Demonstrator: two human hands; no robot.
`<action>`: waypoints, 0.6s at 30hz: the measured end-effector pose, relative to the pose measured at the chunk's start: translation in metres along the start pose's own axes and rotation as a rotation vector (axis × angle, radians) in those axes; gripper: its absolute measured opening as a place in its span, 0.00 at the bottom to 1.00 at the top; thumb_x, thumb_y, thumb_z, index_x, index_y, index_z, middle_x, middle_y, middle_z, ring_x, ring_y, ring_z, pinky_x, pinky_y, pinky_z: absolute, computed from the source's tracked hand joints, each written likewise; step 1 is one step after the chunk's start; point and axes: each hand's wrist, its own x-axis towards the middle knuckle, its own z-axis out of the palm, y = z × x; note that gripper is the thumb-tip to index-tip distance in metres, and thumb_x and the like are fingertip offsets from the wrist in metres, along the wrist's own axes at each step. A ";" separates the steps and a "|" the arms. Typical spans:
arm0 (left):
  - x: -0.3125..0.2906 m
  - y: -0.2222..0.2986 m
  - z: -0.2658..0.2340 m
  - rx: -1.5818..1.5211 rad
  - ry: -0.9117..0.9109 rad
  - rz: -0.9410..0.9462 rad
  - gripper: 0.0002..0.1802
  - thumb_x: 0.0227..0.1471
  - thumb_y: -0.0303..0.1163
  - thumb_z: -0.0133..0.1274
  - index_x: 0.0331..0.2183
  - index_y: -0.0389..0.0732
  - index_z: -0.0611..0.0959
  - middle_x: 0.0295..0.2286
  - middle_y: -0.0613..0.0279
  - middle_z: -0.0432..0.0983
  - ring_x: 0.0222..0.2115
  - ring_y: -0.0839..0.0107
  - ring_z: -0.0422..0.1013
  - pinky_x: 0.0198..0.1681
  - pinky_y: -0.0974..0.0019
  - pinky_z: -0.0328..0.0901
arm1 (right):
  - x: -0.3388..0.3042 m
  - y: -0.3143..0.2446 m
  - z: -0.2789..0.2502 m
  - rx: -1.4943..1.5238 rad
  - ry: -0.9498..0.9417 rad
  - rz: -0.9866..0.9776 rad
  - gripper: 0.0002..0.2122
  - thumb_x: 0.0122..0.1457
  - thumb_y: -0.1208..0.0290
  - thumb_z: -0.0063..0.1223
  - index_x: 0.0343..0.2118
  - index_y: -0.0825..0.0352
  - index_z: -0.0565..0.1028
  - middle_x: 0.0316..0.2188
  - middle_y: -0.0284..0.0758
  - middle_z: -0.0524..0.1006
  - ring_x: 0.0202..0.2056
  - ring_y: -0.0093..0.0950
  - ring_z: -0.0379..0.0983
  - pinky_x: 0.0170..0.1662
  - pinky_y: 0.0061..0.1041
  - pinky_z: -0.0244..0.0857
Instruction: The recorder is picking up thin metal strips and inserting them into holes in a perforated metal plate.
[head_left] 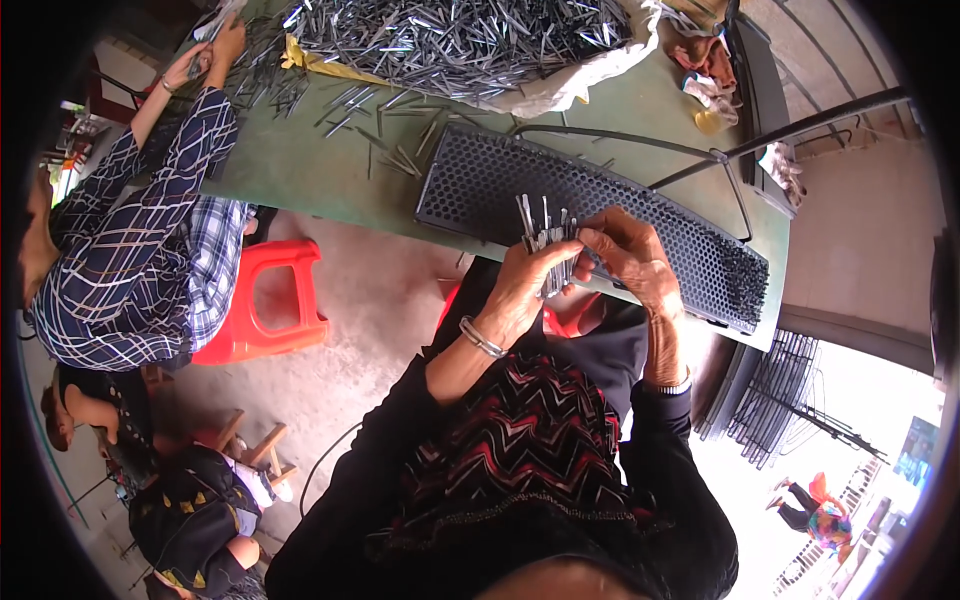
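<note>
My left hand (515, 285) is closed round a bundle of thin metal pieces (548, 240), held upright in front of my chest. Several of them stick up above the others. Beside the bundle, my right hand (635, 262) has its thumb and fingers pinched together, close to the metal ends. What sits between those fingertips is too small to make out. Just beyond both hands lies a long black tray (500, 180) full of round holes, slanting along the table edge. Dark pieces crowd the holes at its right end (745, 285).
A large heap of similar metal pieces (450, 45) lies on a white sack (590, 80) on the green table (300, 160); loose ones are scattered nearby. A black metal bar frame (780, 130) crosses above the tray. At left, a co-worker in checks (130, 260) handles pieces beside a red stool (265, 300).
</note>
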 end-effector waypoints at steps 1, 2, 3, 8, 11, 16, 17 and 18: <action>0.000 -0.001 0.002 0.007 0.001 0.000 0.10 0.49 0.34 0.58 0.32 0.38 0.81 0.24 0.62 0.79 0.24 0.75 0.75 0.23 0.74 0.64 | -0.002 -0.002 -0.001 0.049 0.010 0.029 0.08 0.58 0.73 0.54 0.32 0.76 0.74 0.23 0.33 0.73 0.25 0.22 0.71 0.31 0.21 0.65; 0.001 -0.001 0.002 0.011 0.002 -0.001 0.10 0.49 0.34 0.58 0.32 0.38 0.82 0.24 0.62 0.79 0.24 0.76 0.75 0.23 0.74 0.64 | -0.003 -0.002 -0.001 0.095 0.020 0.060 0.07 0.57 0.75 0.53 0.31 0.76 0.73 0.23 0.34 0.73 0.25 0.22 0.72 0.32 0.22 0.66; 0.001 -0.002 0.002 0.011 0.001 -0.004 0.10 0.49 0.34 0.58 0.32 0.38 0.82 0.24 0.62 0.79 0.24 0.76 0.75 0.23 0.74 0.64 | -0.003 -0.001 0.000 0.095 0.022 0.062 0.07 0.57 0.75 0.53 0.31 0.76 0.73 0.23 0.34 0.73 0.25 0.22 0.72 0.32 0.22 0.66; 0.002 0.005 -0.001 0.101 -0.013 -0.007 0.11 0.51 0.36 0.56 0.36 0.41 0.80 0.28 0.63 0.79 0.28 0.74 0.76 0.26 0.71 0.65 | 0.002 0.004 0.004 -0.068 0.107 0.037 0.06 0.58 0.76 0.51 0.31 0.74 0.73 0.23 0.35 0.75 0.24 0.20 0.71 0.31 0.21 0.66; 0.004 0.012 0.000 0.096 -0.008 -0.030 0.11 0.51 0.35 0.56 0.36 0.41 0.79 0.29 0.61 0.80 0.31 0.72 0.76 0.27 0.71 0.66 | 0.010 0.012 0.002 -0.029 0.150 0.014 0.06 0.58 0.75 0.51 0.32 0.74 0.73 0.21 0.35 0.75 0.23 0.20 0.71 0.28 0.19 0.65; 0.008 0.013 -0.006 0.022 -0.001 -0.059 0.11 0.53 0.34 0.54 0.38 0.40 0.78 0.32 0.57 0.80 0.35 0.67 0.77 0.28 0.68 0.67 | 0.023 0.011 0.007 0.015 0.447 -0.043 0.07 0.60 0.72 0.50 0.33 0.72 0.73 0.22 0.32 0.75 0.20 0.18 0.70 0.24 0.17 0.63; 0.008 0.014 -0.006 -0.002 -0.006 -0.062 0.11 0.53 0.33 0.53 0.38 0.39 0.78 0.33 0.56 0.80 0.37 0.66 0.77 0.29 0.67 0.67 | 0.028 0.008 0.010 -0.042 0.564 -0.127 0.07 0.60 0.72 0.50 0.32 0.72 0.74 0.23 0.32 0.76 0.20 0.18 0.70 0.24 0.16 0.63; 0.008 0.015 -0.004 -0.003 -0.004 -0.066 0.11 0.53 0.33 0.53 0.38 0.39 0.78 0.33 0.56 0.80 0.37 0.66 0.77 0.29 0.67 0.67 | 0.034 0.005 0.013 -0.100 0.680 -0.213 0.07 0.61 0.72 0.50 0.32 0.72 0.74 0.23 0.32 0.76 0.20 0.18 0.71 0.24 0.16 0.63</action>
